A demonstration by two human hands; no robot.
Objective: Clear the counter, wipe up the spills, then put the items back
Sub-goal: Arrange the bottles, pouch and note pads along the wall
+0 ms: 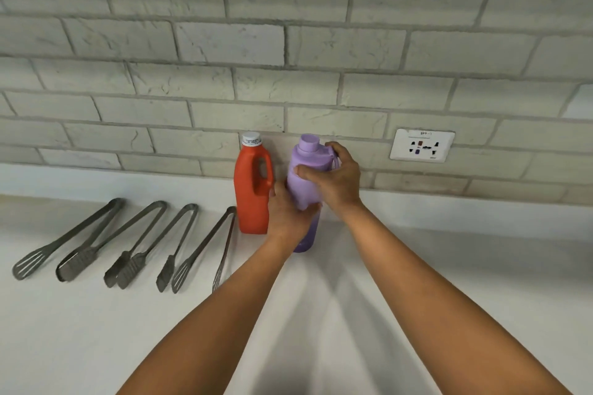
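Head view. The purple water bottle (pixel 303 183) stands upright on the white counter (pixel 449 266), near the brick backsplash and just beside the orange jug (pixel 252 189), which is to its left. Its long axis is vertical; the base appears to rest on the counter, though slight blur prevents certainty.

Both hands are on the bottle, so neither has to reach. The right hand (pixel 333 179) grips the upper body, thumb across the front and fingers curled round near the lid and carry loop. The left hand (pixel 287 212) wraps the lower middle from the left, fingers curled about the body, its back close to the jug.

Four metal tongs (pixel 141 240) lie in a row well to the left, untouched. A wall socket (pixel 422 145) sits to the right.

Judgement: the bottle is being placed or lifted; which cannot be determined. No spill is visible.
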